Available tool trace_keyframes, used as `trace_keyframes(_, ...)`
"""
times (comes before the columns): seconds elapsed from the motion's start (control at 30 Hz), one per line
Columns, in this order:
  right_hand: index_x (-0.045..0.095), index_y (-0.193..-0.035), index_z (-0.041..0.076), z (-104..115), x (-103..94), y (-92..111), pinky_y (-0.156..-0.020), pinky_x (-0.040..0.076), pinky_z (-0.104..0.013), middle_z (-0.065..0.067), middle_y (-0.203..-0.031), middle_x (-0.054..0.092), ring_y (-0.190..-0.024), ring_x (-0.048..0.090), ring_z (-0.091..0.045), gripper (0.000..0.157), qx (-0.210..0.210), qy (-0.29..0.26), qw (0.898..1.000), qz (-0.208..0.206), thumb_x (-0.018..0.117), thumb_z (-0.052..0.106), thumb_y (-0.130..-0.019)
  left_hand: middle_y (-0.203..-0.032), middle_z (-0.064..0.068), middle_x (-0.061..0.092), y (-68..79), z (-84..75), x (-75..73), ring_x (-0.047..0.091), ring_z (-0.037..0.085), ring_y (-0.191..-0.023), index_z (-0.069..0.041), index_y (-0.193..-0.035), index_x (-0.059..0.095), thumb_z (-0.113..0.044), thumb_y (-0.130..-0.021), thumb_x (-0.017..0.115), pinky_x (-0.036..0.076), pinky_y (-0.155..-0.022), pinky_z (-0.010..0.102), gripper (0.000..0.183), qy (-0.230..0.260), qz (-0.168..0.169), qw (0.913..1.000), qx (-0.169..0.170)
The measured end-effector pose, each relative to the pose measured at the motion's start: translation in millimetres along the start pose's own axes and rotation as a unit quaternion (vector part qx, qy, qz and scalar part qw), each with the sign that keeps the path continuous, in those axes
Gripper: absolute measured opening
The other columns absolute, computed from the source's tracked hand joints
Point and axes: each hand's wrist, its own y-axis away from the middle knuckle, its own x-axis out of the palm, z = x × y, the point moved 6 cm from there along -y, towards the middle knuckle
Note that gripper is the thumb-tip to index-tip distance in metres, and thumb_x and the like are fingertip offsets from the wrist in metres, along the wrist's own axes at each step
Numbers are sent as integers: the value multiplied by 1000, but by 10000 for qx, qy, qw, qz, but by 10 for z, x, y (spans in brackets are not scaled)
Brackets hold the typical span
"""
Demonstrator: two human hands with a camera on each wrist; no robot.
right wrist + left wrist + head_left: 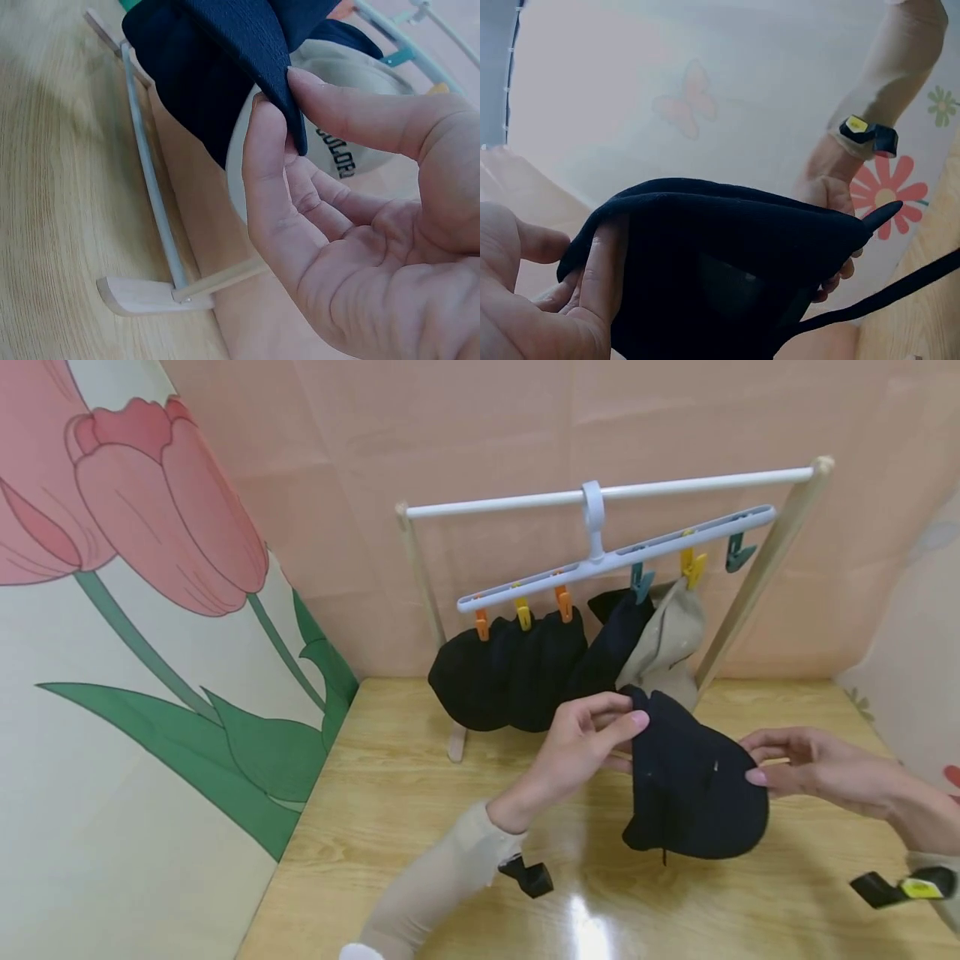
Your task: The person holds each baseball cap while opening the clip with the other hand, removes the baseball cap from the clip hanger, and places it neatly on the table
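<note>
A dark navy cap (693, 785) is held between both hands in front of the rack. My left hand (581, 739) pinches its edge at the upper left, thumb on one side and fingers inside, as the left wrist view shows. On the other side my right hand (813, 772) pinches the cap's brim (262, 67) between thumb and fingertips. Behind it, a light blue clip hanger (615, 558) carries several dark caps (510, 672) and a beige cap (663, 631) with dark lettering. One teal clip (738, 553) at the hanger's right end holds nothing.
The hanger hooks over the white bar (495, 503) of a rack with wooden legs (765, 577). It stands on a wood-grain table (375, 827). A wall panel with painted tulips (172, 518) rises at the left, and a pink cloth backdrop (450, 427) hangs behind.
</note>
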Motion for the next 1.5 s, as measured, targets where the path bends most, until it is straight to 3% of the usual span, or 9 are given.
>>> trace_keyframes(0.23, 54, -148, 12, 76, 85, -33, -97, 62, -47, -5, -134, 70, -115, 74, -32, 44, -236, -182, 9994, 198, 43, -8, -109, -124, 39, 69, 60, 5, -98, 75, 7, -88, 10, -132, 62, -7, -108, 59, 67, -81, 41, 29, -101, -201, 9997, -25)
trace_keyframes(0.37, 50, -153, 17, 86, 151, -79, -99, 62, -45, -1, -140, 68, -120, 72, -27, 52, -392, -238, 9987, 219, 44, -9, -109, -118, 37, 70, 101, 15, -173, 74, 5, -87, 12, -132, 61, -6, -109, 58, 66, -82, 41, 29, -20, -293, 9996, -54)
trace_keyframes(0.5, 47, -156, 14, 96, 232, -145, -99, 62, -43, 0, -140, 67, -121, 72, -23, 53, -552, -254, 9980, 159, 44, -10, -108, -99, 12, 77, 154, 13, -250, 74, 5, -83, 14, -130, 59, -4, -108, 58, 66, -78, 35, 28, 131, -389, 9991, -55)
trace_keyframes(0.57, 46, -155, 10, 103, 261, -168, -98, 62, -42, 0, -138, 67, -119, 72, -21, 51, -616, -288, 9976, 115, 44, -10, -108, -92, -4, 75, 181, 4, -283, 73, 4, -81, 14, -127, 59, -3, -108, 57, 66, -74, 30, 26, 209, -425, 9989, -61)
trace_keyframes(0.63, 46, -154, 8, 109, 282, -181, -97, 62, -42, -1, -137, 68, -118, 72, -20, 50, -650, -329, 9973, 63, 45, -10, -108, -87, -12, 73, 207, -4, -307, 72, 4, -79, 15, -125, 58, -3, -108, 57, 64, -71, 26, 24, 295, -436, 9986, -59)
trace_keyframes(0.87, 45, -156, 5, 129, 325, -211, -98, 62, -42, -2, -138, 68, -119, 72, -22, 51, -774, -420, 9961, 75, 44, -11, -108, -87, -12, 75, 299, -45, -374, 72, 4, -76, 19, -123, 55, -4, -107, 59, 63, -70, 24, 28, 397, -416, 9983, 108)
trace_keyframes(1.2, 50, -155, 13, 161, 425, -276, -97, 62, -41, -4, -137, 68, -117, 73, -21, 54, -909, -600, 9939, 164, 43, -12, -108, -93, -9, 78, 418, -90, -516, 74, 5, -79, 18, -119, 58, -29, -101, 78, 64, -69, 26, 54, 475, -514, 9971, 300)
trace_keyframes(1.3, 51, -155, 15, 168, 442, -299, -98, 62, -40, -3, -137, 67, -117, 73, -20, 54, -929, -607, 9937, 157, 42, -12, -108, -91, -9, 77, 432, -107, -561, 73, 5, -79, 15, -116, 61, -30, -99, 79, 64, -69, 26, 51, 400, -594, 9969, 320)
trace_keyframes(1.5, 51, -155, 15, 221, 504, -352, -98, 62, -39, -1, -137, 68, -116, 73, -18, 54, -991, -584, 9933, 86, 43, -11, -108, -88, -8, 76, 475, -126, -666, 70, 7, -76, -5, -107, 71, -30, -98, 80, 63, -66, 26, 29, 322, -753, 9961, 318)
